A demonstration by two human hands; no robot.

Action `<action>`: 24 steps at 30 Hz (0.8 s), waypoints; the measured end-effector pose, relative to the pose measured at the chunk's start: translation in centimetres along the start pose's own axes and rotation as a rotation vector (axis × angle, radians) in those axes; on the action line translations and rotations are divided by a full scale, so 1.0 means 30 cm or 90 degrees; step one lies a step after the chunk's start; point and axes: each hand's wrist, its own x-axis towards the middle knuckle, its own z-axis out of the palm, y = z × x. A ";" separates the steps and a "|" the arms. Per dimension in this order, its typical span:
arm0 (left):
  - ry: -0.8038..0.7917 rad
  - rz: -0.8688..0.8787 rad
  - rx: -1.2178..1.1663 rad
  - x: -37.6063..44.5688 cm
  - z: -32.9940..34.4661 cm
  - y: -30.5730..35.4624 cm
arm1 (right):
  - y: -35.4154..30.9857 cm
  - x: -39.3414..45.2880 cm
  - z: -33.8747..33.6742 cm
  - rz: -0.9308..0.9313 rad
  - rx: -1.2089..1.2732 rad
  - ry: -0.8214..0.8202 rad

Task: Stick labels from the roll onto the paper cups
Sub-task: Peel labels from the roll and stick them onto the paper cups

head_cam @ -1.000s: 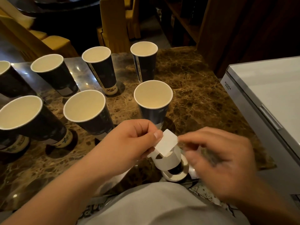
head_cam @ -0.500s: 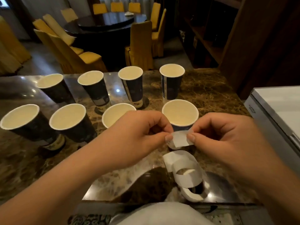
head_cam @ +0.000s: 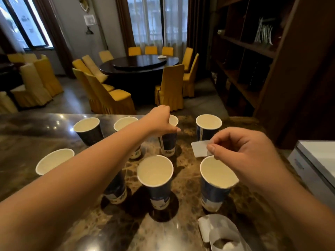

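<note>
Cups stand in two loose rows on the marble table [head_cam: 32, 127], and I take them from my left. A near-row cup [head_cam: 54, 161] sits at the far left, partly under my forearm, and behind it a back-row cup [head_cam: 88, 130] stands alone. My left hand [head_cam: 160, 122] reaches across to the third cup [head_cam: 168, 142] of the back row and grips it at the rim, fingers curled round the top of its wall. Paper this thin is light and will tip or dent, so I judge a hold high on the wall, gentle, is right to steady it. The middle front cup [head_cam: 155, 175] waits untouched, as does the back-right cup [head_cam: 208, 126]. My right hand [head_cam: 243, 154] pinches a white label [head_cam: 200, 149] by its right edge, thumb and forefinger closed on it, above the front-right cup [head_cam: 217, 182]. Peeled, it is limp and sticky, likely to fold on itself; holding only the edge keeps the adhesive face free. The label roll [head_cam: 219, 232] lies at the near right.
</note>
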 end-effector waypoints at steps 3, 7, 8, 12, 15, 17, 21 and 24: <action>-0.057 -0.048 0.084 0.086 0.053 -0.033 | 0.013 0.010 0.001 0.002 -0.017 -0.012; -0.083 -0.078 0.020 0.120 0.083 -0.060 | 0.040 0.019 -0.013 0.011 -0.037 -0.005; -0.071 -0.076 0.001 0.121 0.077 -0.065 | 0.046 0.021 -0.017 0.013 -0.033 -0.002; 0.004 -0.037 -0.139 0.101 -0.029 -0.058 | 0.041 0.048 -0.032 0.010 0.007 0.017; 0.018 0.007 -0.297 0.044 -0.158 -0.021 | 0.001 0.093 -0.047 -0.011 0.100 0.029; 0.022 0.034 -0.413 -0.005 -0.233 0.009 | -0.032 0.133 -0.056 -0.024 0.171 0.055; 0.019 0.079 -0.555 -0.079 -0.331 0.076 | -0.090 0.221 -0.059 -0.016 0.393 0.105; 0.042 0.065 -0.729 -0.120 -0.337 0.131 | -0.115 0.260 -0.040 0.026 0.572 0.096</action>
